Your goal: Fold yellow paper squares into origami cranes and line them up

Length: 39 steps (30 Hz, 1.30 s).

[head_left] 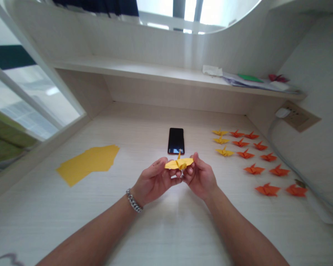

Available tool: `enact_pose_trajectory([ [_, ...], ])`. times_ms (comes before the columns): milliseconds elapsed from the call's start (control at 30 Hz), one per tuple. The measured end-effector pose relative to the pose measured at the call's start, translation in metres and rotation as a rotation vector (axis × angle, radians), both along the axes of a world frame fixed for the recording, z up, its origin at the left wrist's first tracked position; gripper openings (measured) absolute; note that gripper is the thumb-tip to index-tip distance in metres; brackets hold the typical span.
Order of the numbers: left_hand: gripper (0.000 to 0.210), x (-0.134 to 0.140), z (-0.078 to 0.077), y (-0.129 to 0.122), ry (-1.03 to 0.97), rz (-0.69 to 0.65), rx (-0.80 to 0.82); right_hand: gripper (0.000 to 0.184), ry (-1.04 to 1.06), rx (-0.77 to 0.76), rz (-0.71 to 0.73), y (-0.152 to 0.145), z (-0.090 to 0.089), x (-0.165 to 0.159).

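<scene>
A yellow origami crane (180, 164) is held up over the desk between my two hands, its wings spread to either side. My left hand (158, 178), with a chain bracelet at the wrist, pinches the left wing between thumb and fingers. The tip of the right wing sits in the grip of my right hand (201, 176). My fingertips come close together under the crane's body. Just beyond it a black phone (176, 140) lies flat on the desk.
Yellow paper sheets (88, 162) lie fanned out at left. On the right stand several yellow cranes (224, 152) and rows of orange cranes (254, 169). A cable (283, 155) runs from a wall socket (301, 116) along the right side. Papers (255, 83) rest on the shelf (155, 74).
</scene>
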<state>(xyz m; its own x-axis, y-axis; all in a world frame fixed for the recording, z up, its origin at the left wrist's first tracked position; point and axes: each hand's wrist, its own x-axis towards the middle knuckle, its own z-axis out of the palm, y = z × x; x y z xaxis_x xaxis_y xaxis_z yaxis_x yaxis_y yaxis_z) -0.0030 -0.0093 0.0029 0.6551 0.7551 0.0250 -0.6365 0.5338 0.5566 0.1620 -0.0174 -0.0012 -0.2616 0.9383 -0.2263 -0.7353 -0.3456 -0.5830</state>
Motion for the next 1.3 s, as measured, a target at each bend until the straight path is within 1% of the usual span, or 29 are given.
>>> enact_pose_trajectory([
  [67, 0.016, 0.0, 0.0, 0.0, 0.011, 0.013, -0.004, 0.043, -0.026, -0.001, -0.025, 0.002, -0.001, 0.001],
  [133, 0.014, 0.001, 0.0, 0.001, 0.032, 0.044, -0.014, 0.044, -0.102, 0.003, -0.089, 0.005, -0.003, 0.002],
  [167, 0.013, 0.001, -0.001, 0.002, 0.044, 0.066, -0.018, 0.044, -0.169, 0.018, -0.155, 0.007, -0.004, 0.003],
  [233, 0.012, 0.002, -0.003, 0.005, 0.072, 0.12, -0.024, 0.042, -0.361, 0.1, -0.352, 0.008, -0.006, 0.005],
  [300, 0.011, 0.002, -0.005, 0.007, 0.108, 0.169, -0.023, 0.035, -0.586, 0.246, -0.539, 0.006, -0.005, 0.006],
  [333, 0.011, 0.003, -0.006, 0.007, 0.125, 0.188, -0.02, 0.03, -0.687, 0.322, -0.592, 0.004, -0.005, 0.005],
  [400, 0.012, 0.003, -0.007, 0.008, 0.157, 0.206, -0.007, 0.021, -0.824, 0.43, -0.599, -0.001, -0.003, 0.002],
  [500, 0.014, 0.004, -0.009, 0.008, 0.198, 0.205, 0.025, 0.025, -0.936, 0.497, -0.543, -0.006, -0.003, -0.005],
  [567, 0.016, 0.005, -0.009, 0.007, 0.224, 0.189, 0.046, 0.024, -0.952, 0.498, -0.52, -0.007, -0.005, -0.007],
  [700, 0.02, 0.006, -0.008, 0.006, 0.278, 0.152, 0.096, 0.018, -0.961, 0.482, -0.533, -0.005, -0.008, -0.007],
  [767, 0.022, 0.007, -0.009, 0.006, 0.304, 0.145, 0.125, 0.014, -0.978, 0.477, -0.543, -0.004, -0.008, -0.007],
  [867, 0.023, 0.007, -0.01, 0.006, 0.333, 0.156, 0.161, 0.013, -0.978, 0.469, -0.559, -0.006, -0.005, -0.006],
  [1100, 0.024, 0.004, -0.005, 0.006, 0.287, 0.171, 0.208, 0.015, -1.098, 0.442, -0.61, -0.005, -0.003, -0.003],
  [1167, 0.026, 0.001, -0.005, 0.009, 0.397, 0.202, 0.277, 0.015, -1.138, 0.439, -0.631, -0.004, -0.004, -0.001],
  [1233, 0.032, -0.001, -0.007, 0.013, 0.645, 0.244, 0.424, 0.014, -1.18, 0.442, -0.645, -0.003, -0.006, 0.001],
  [1300, 0.031, -0.005, -0.01, 0.016, 0.943, 0.269, 0.646, 0.012, -1.22, 0.451, -0.659, -0.002, -0.009, 0.002],
])
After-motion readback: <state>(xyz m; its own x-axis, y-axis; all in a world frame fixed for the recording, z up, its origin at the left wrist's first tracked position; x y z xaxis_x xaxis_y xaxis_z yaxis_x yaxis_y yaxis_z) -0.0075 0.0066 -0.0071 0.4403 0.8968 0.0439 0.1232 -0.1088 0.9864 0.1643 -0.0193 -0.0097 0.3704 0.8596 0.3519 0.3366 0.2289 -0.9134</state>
